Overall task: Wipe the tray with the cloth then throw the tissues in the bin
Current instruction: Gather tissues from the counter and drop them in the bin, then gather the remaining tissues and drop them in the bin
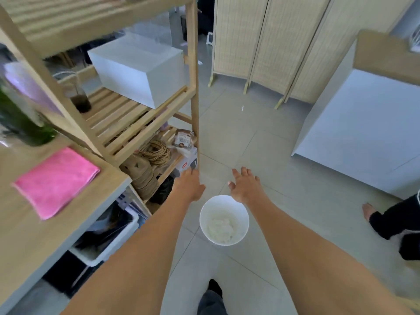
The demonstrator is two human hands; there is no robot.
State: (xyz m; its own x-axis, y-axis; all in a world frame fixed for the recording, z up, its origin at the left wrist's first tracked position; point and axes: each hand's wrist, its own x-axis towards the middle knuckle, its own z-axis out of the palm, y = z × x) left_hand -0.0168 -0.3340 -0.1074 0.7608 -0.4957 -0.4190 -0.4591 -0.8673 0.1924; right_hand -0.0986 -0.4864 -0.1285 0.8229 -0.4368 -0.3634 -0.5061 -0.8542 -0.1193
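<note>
Both arms extended over a white bin (224,220) on the tiled floor; crumpled tissues (221,227) lie inside. Left hand (189,185) at the bin's 11 o'clock, fingers hidden, grip undeterminable; right hand (245,186) at 1 o'clock, spread, empty. Pink cloth (55,181) folded on the wooden table (27,242), at 9 o'clock.

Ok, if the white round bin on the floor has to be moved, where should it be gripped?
Probably the top rim of the white round plastic bin, taken from above: it stands upright and open on the tile floor, rim fully exposed. The left side suits the left hand, which hovers nearest. White tissues lie inside.
</note>
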